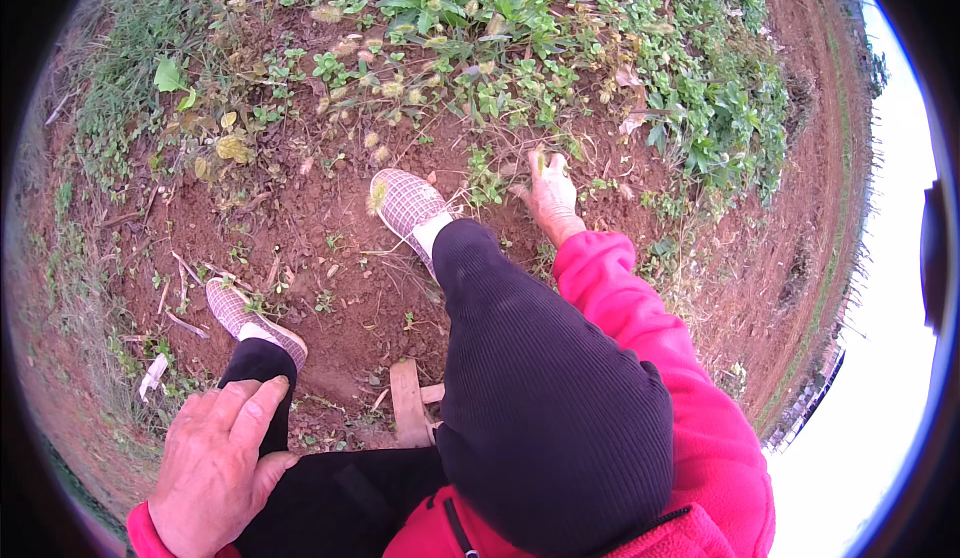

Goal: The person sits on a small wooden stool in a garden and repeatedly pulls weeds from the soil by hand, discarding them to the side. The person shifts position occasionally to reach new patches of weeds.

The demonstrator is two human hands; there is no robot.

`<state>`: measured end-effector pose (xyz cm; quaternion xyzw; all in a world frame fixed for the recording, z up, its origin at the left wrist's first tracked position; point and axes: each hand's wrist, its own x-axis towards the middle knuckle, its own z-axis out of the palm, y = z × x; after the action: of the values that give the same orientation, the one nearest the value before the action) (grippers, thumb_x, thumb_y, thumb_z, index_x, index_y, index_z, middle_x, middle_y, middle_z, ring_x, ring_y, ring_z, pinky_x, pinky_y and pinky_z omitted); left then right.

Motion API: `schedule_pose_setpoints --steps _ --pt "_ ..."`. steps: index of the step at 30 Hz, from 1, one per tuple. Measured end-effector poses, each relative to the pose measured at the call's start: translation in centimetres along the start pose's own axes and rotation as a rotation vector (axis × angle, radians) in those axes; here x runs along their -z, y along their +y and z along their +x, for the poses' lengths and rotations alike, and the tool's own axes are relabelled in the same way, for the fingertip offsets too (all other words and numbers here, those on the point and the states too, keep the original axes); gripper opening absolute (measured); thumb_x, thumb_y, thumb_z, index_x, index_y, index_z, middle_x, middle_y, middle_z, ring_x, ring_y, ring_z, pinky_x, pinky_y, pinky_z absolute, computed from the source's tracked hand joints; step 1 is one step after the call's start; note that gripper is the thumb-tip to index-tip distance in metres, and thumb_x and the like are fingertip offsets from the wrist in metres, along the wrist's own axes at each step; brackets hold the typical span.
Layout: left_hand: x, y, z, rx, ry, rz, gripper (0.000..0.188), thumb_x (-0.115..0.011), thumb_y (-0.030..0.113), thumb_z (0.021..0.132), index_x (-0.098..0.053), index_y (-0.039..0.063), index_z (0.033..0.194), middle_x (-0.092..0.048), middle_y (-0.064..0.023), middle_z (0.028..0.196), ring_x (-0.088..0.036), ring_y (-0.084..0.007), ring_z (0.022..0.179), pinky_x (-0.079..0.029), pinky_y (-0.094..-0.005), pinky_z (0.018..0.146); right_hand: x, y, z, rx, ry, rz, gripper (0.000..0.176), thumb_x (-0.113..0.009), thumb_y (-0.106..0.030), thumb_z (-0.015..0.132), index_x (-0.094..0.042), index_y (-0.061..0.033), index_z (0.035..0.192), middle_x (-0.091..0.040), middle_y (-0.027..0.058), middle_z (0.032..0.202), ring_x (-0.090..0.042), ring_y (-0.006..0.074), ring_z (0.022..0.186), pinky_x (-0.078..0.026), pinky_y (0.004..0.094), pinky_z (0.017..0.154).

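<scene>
My right hand (551, 194) reaches down to the reddish soil beside my right shoe, its fingers bent among dry stems and small green weeds (486, 175). Whether the fingertips grip a stem cannot be made out. On my left knee rests my left hand (217, 460), palm down, holding nothing. A checked slip-on shoe (409, 202) covers my right foot, with bristly grass seed heads (376, 154) near its toe. The other checked shoe (244, 314) stands further left on bare soil.
Part of a wooden frame, perhaps a low stool (407, 404), shows between my legs. Leafy green plants (517, 3) cover the ground ahead. Dry twigs (184, 288) and a pale scrap (153, 376) lie at left. A tilled field (810, 183) stretches away on the right.
</scene>
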<state>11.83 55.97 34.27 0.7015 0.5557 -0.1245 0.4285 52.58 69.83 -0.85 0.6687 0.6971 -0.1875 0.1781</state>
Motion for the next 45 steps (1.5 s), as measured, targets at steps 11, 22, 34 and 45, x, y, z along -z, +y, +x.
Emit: schedule_pose_setpoints --steps 11,22,34,45 --pt "0.9 -0.6 1.9 -0.012 -0.063 -0.076 0.069 -0.079 0.016 0.069 -0.052 0.001 0.130 -0.059 -0.0206 0.116 -0.057 -0.0403 0.107 -0.046 -0.0466 0.093 -1.6 0.9 1.6 0.005 0.051 0.127 0.052 -0.073 -0.044 0.083 -0.062 -0.0067 0.117 -0.068 0.0203 0.100 -0.066 0.0386 0.094 -0.053 0.0460 0.082" --pt "1.1 -0.7 2.2 -0.010 -0.050 -0.087 0.065 -0.077 0.024 0.074 -0.052 -0.001 0.129 -0.059 -0.0224 0.115 -0.058 -0.0422 0.104 -0.046 -0.0462 0.091 0.0 5.0 -4.7 0.121 0.147 0.605 0.030 -0.077 -0.015 0.080 -0.063 -0.0032 0.103 -0.066 0.0197 0.107 -0.065 0.0328 0.091 -0.054 0.0381 0.080" --pt "0.8 -1.4 2.8 -0.022 -0.027 -0.117 0.057 -0.069 0.026 0.080 -0.052 0.001 0.128 -0.060 -0.0220 0.109 -0.058 -0.0422 0.098 -0.046 -0.0469 0.084 4.2 4.0 6.9 -0.098 0.262 0.005 0.093 -0.066 0.001 0.071 -0.018 -0.0036 0.151 -0.028 0.0326 0.150 -0.066 0.0412 0.097 -0.056 0.0447 0.080" --pt "0.7 -1.7 2.9 -0.018 -0.007 -0.162 0.047 -0.059 0.027 0.085 -0.052 0.003 0.126 -0.060 -0.0229 0.105 -0.057 -0.0438 0.096 -0.045 -0.0482 0.080 3.3 5.9 8.7 0.123 0.276 0.044 0.048 -0.071 -0.003 0.073 -0.056 -0.0103 0.118 -0.047 0.0198 0.131 -0.063 0.0405 0.101 -0.056 0.0453 0.081"
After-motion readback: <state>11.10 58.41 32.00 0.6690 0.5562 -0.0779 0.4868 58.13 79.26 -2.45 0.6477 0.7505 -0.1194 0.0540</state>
